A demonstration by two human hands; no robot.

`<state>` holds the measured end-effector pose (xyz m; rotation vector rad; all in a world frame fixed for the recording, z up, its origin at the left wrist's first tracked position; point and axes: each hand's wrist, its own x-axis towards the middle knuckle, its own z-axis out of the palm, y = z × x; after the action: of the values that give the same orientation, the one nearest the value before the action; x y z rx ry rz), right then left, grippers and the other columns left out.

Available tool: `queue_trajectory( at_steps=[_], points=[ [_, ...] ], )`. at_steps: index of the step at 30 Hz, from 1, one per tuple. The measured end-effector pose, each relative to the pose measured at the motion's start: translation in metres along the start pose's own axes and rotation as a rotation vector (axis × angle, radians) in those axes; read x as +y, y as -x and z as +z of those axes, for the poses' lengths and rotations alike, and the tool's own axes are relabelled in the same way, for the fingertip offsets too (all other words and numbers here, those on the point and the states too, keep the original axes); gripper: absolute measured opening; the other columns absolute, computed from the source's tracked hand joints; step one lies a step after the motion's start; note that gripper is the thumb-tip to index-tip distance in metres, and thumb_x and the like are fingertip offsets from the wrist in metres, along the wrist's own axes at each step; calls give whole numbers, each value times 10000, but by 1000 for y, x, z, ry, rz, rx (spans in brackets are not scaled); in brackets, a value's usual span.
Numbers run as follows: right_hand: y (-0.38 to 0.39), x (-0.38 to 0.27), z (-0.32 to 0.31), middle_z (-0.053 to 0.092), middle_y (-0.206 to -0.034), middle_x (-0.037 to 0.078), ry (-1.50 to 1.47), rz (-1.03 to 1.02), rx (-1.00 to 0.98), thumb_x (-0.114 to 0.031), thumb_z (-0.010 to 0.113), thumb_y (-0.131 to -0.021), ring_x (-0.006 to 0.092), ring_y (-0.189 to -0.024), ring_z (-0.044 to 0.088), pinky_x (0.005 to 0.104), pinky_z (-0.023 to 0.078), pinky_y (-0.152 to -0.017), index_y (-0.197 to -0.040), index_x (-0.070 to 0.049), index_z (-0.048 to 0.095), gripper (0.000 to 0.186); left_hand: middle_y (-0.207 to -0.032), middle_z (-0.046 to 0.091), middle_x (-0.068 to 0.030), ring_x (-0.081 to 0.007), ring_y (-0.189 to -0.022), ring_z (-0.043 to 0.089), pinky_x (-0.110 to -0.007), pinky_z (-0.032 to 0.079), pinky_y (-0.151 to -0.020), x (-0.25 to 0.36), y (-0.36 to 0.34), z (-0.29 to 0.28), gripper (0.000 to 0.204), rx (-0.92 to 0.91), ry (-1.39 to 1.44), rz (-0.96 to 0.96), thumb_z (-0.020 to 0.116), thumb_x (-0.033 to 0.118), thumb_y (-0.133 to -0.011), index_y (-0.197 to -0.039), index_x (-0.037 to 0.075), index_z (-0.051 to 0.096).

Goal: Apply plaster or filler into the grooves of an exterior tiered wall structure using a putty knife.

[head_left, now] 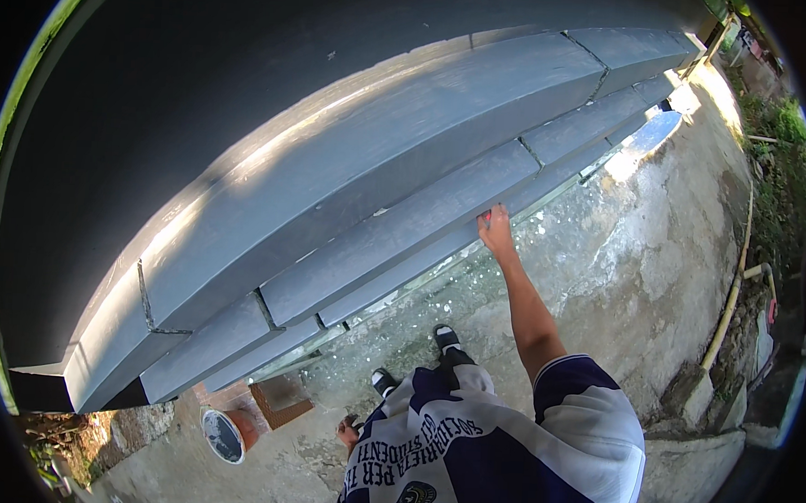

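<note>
Along the lower edge of the grey stepped ledge (404, 217), right hand (496, 230) clasped on a small red object (486, 216), partly hidden. Left hand (348, 428) hangs low, grip cannot be told; 1 bucket (248, 426) stands to its left.

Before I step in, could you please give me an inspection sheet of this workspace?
Surface: concrete floor, stained, pale-speckled near the ledge.
Job's things: grey stepped ledge, in sections; small red object, mostly hidden.
Clutter: orange bucket with grey contents, beside a brown rectangular block.
Hands: right hand grips the red object at the ledge's lower tiers; left hand low, contents unclear.
Cables: nothing seen.
Surroundings: yellowish pipe, green plants.
</note>
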<state>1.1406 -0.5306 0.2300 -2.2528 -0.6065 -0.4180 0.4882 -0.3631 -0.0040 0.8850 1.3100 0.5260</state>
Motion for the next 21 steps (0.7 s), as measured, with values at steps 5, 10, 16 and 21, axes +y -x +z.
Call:
queue_trajectory(
  at_steps=[5,10,16,21],
  points=[
    [77,-75,40,590,-886,135,-331,-12,6,58,587,-696,285,-751,535,369,437,-648,-776,-21,463,168,-927,646,-152,-260,-868,620,-383,516,-680,-27,18,-46,230,85,8,2,466,140,-892,-997,-42,562],
    [126,-96,36,642,-964,101,-759,232,-244,7,614,-765,150,-767,593,283,440,-615,-774,-26,471,148,-931,645,-153,-259,-893,618,-396,510,-712,-11,-17,-13,213,-4,-74,9,474,120,-885,-984,-45,564],
    [82,-85,2,637,-888,141,-455,118,-24,-79,625,-814,219,-730,617,313,471,-629,-899,-13,530,143,-947,618,-140,-249,-883,616,-354,528,-557,50,10,-2,188,125,-10,-75,479,120,-870,-973,-19,554],
    [25,9,-38,580,-736,199,39,41,64,-161,619,-823,376,-668,569,410,458,-593,-938,-2,538,212,-939,618,-135,-237,-864,612,-341,520,-526,53,1,14,186,57,-27,-46,477,134,-882,-966,-14,551]
  ],
)
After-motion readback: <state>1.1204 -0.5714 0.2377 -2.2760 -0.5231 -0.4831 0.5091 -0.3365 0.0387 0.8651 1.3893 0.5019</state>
